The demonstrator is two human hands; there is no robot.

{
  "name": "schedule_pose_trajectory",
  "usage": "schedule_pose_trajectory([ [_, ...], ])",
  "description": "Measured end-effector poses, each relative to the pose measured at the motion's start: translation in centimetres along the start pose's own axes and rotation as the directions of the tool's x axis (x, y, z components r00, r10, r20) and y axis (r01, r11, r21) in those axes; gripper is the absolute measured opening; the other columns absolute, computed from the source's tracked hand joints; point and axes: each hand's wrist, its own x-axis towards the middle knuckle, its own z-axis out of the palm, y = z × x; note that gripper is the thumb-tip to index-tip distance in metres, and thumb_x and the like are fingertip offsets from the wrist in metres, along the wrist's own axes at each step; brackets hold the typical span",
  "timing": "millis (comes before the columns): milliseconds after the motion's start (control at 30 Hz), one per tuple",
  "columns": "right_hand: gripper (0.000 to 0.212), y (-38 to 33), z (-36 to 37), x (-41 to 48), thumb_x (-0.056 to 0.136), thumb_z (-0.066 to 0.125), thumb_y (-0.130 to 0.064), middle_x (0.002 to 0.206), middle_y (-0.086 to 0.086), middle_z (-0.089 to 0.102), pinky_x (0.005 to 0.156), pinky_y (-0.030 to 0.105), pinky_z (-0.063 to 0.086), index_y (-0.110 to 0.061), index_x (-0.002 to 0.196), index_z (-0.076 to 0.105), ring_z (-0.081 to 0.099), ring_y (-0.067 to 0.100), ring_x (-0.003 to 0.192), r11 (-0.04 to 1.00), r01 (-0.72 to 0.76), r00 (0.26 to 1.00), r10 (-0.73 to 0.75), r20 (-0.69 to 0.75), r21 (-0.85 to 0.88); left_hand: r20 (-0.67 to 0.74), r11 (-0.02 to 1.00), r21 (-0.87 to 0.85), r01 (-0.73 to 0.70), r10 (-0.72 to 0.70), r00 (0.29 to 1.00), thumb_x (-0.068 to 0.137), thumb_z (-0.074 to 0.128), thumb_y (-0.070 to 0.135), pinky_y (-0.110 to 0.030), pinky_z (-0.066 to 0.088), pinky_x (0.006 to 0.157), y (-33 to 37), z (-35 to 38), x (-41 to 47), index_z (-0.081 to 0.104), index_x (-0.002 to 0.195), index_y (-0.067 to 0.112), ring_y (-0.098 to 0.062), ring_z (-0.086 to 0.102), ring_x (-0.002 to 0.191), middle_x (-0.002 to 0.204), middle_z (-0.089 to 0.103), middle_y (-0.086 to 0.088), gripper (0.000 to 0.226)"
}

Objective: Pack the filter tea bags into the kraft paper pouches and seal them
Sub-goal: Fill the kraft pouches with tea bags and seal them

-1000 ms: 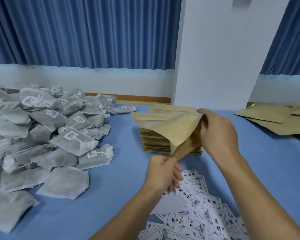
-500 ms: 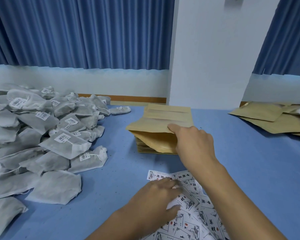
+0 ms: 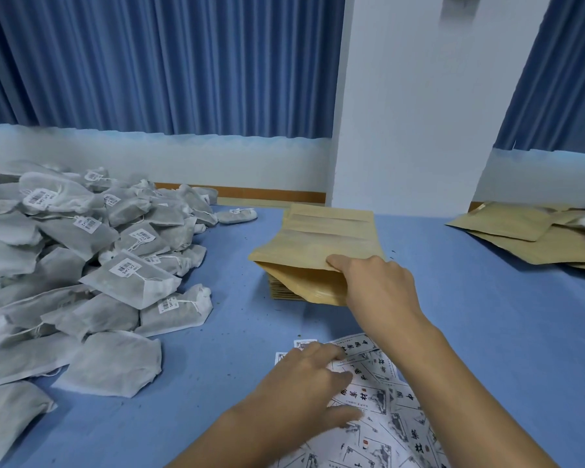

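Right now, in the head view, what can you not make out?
Head view only:
Inside of the open brown kraft paper pouch: shadowed, partly covered by the right hand.
Stack of brown pouches beneath: mostly hidden by that pouch.
Print on the white barcode tags: too small.
Pile of flat kraft pouches, far right: cut off by the frame edge.

Two bare arms are all that shows of the person — the left forearm (image 3: 244, 437) showing at about 6 o'clock, the right forearm (image 3: 463, 393) at about 5 o'clock. Both are uncovered from the lower edge of view to the wrist, slim and smooth. The left hand (image 3: 304, 383) and the right hand (image 3: 379, 285) are bare too — knuckles and finger joints plain, nails too small to make out.
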Motion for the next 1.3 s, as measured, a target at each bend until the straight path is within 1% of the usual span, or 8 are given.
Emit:
schedule_pose_trajectory([
  [100,0.072,0.2,0.0,0.1,0.074,0.049,0.005,0.064,-0.003,0.033,0.054,0.032,0.026,-0.041,0.129,0.051,0.042,0.028,0.065,1.000,0.003,1.000,-0.003,0.008,0.004,-0.038,0.998,0.041,-0.038,0.040,0.998,0.100,0.047,0.055,-0.033,0.032,0.104,-0.2,-0.3,-0.1,0.064,0.122,0.016,-0.018,0.039,0.129,0.147,0.043,0.004,0.048],
  [400,0.074,0.5,0.3,0.1,0.075,0.047,0.005,0.066,-0.002,0.037,0.049,0.030,0.022,-0.043,0.131,0.050,0.043,0.030,0.065,1.000,0.021,0.999,-0.021,-0.030,-0.002,-0.254,0.946,0.309,-0.100,0.184,0.950,0.080,0.071,0.024,-0.024,0.051,0.066,0.0,0.9,0.0,0.065,0.074,0.025,-0.011,0.057,0.065,0.076,0.062,0.011,0.009],
  [600,0.080,0.7,0.3,0.4,0.075,0.046,0.005,0.064,-0.003,0.034,0.048,0.030,0.018,-0.048,0.136,0.046,0.038,0.027,0.062,1.000,0.026,0.999,-0.026,-0.032,-0.001,-0.562,0.998,0.063,-0.018,0.050,0.826,0.072,0.077,-0.004,-0.033,0.051,0.066,-0.4,0.5,0.1,0.064,0.080,0.009,-0.020,0.056,0.068,0.080,0.061,-0.001,0.019],
  [867,0.079,0.9,-0.2,0.4,0.078,0.048,0.004,0.068,-0.003,0.037,0.051,0.031,0.024,-0.048,0.137,0.045,0.042,0.029,0.068,1.000,0.016,1.000,-0.015,-0.020,0.020,-0.782,0.998,0.053,-0.046,0.070,0.619,0.083,0.067,-0.012,-0.038,0.053,0.075,-1.3,-1.2,-0.6,0.072,0.105,-0.002,-0.027,0.065,0.083,0.095,0.070,-0.010,0.025],
  [1033,0.065,1.0,-0.7,0.3,0.086,0.052,-0.009,0.070,-0.003,0.042,0.053,0.032,0.026,-0.051,0.136,0.047,0.041,0.027,0.068,0.997,0.030,0.999,-0.029,-0.018,0.067,-0.869,0.977,0.199,-0.074,0.211,0.447,0.098,0.054,-0.003,-0.037,0.049,0.078,-1.9,-2.9,0.0,0.075,0.093,-0.006,-0.031,0.066,0.088,0.095,0.070,-0.015,0.021],
  [1100,0.057,0.9,-1.0,0.3,0.089,0.053,-0.016,0.072,-0.004,0.049,0.052,0.031,0.025,-0.051,0.133,0.049,0.041,0.026,0.067,0.995,0.043,0.999,-0.040,-0.033,0.087,-0.842,0.965,0.252,-0.065,0.252,0.477,0.093,0.059,-0.008,-0.035,0.050,0.081,-2.2,-3.4,0.5,0.074,0.096,-0.006,-0.030,0.065,0.091,0.098,0.070,-0.015,0.015],
  [1167,0.053,0.8,-1.2,0.3,0.087,0.052,-0.016,0.067,-0.007,0.044,0.054,0.032,0.029,-0.049,0.128,0.053,0.041,0.027,0.066,0.994,0.047,0.998,-0.042,-0.054,0.101,-0.778,0.971,0.238,0.012,0.183,0.600,0.083,0.059,-0.014,-0.034,0.052,0.077,-2.1,-3.4,1.1,0.073,0.098,-0.003,-0.028,0.065,0.089,0.099,0.069,-0.011,0.023],
  [1300,0.048,0.4,-1.3,0.1,0.081,0.050,-0.011,0.063,-0.005,0.039,0.057,0.034,0.036,-0.040,0.118,0.058,0.042,0.031,0.064,0.993,0.066,0.997,-0.061,-0.054,0.097,-0.509,0.927,0.159,0.340,-0.218,0.832,0.071,0.069,-0.004,-0.028,0.042,0.062,-0.8,-4.7,3.1,0.068,0.101,0.016,-0.024,0.065,0.090,0.101,0.066,-0.001,0.036],
])
